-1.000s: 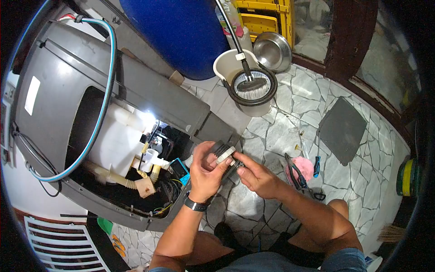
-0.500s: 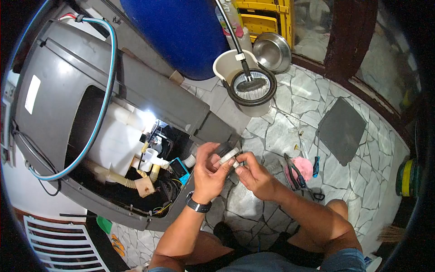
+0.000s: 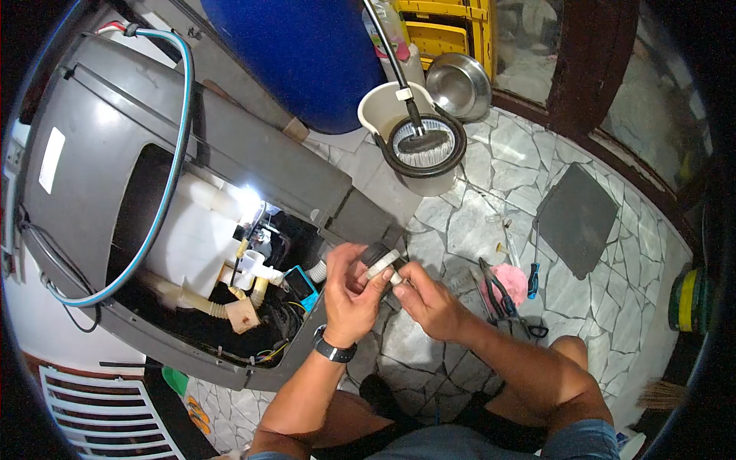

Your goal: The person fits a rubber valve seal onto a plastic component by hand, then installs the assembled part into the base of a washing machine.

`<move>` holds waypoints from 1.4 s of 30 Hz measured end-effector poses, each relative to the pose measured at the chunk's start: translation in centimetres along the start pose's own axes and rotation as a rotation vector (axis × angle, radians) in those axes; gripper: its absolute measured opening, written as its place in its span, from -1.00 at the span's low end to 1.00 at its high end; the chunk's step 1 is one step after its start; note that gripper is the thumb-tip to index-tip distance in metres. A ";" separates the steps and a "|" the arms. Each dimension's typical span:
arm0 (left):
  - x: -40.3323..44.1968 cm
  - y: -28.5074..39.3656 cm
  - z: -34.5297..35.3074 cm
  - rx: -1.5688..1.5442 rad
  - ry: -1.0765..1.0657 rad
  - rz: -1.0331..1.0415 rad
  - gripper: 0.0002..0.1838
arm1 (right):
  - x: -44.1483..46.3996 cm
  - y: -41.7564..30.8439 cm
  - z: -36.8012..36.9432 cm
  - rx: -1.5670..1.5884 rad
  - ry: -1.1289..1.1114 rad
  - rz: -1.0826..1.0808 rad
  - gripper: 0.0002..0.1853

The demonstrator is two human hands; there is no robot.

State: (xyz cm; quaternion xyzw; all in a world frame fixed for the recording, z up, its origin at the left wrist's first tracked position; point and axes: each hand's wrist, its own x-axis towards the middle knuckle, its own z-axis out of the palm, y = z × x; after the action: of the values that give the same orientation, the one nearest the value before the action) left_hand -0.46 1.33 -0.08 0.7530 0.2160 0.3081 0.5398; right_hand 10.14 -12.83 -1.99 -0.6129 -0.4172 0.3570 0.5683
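In front of the opened grey machine housing (image 3: 270,377), my left hand (image 3: 349,303) is closed around a small black-and-white round part (image 3: 381,265). The part has a dark cap-like body and a pale ring; its exact kind is unclear. From the other side my right hand (image 3: 426,303) pinches the small pale end of the same part between thumb and fingers. Left of my hands, the housing's opening shows a white plastic tank (image 3: 195,234), a ribbed pale hose (image 3: 201,301), a bright blue-framed piece (image 3: 304,286) and wiring.
Pliers (image 3: 500,291), a pink cloth (image 3: 512,282) and a blue-handled screwdriver (image 3: 533,280) lie on the tiled floor at right, near a dark flat panel (image 3: 576,221). Beyond stand a mop bucket (image 3: 429,184), a metal bowl (image 3: 460,84) and a blue barrel (image 3: 299,61).
My right hand's fingers have shifted slightly on the pale end of the part. Both hands stay on it, and the view has moved a little.
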 end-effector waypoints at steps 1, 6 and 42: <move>-0.1 0.2 0.1 -0.023 -0.006 -0.024 -0.51 | 0.0 0.1 0.0 0.031 0.001 0.010 -0.76; -0.2 0.7 0.4 -0.030 -0.021 -0.010 -0.52 | -0.1 0.1 0.0 0.020 0.022 -0.019 -0.77; -1.8 -0.3 1.4 -0.640 0.051 -0.412 -0.56 | 0.4 0.8 -1.8 -0.582 0.099 -0.527 -0.58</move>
State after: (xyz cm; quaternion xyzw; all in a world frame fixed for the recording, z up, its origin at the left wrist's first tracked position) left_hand -0.75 -0.76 -1.07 0.4790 0.2692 0.2635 0.7928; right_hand 12.03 -13.22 -2.61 -0.6365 -0.6162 0.0358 0.4625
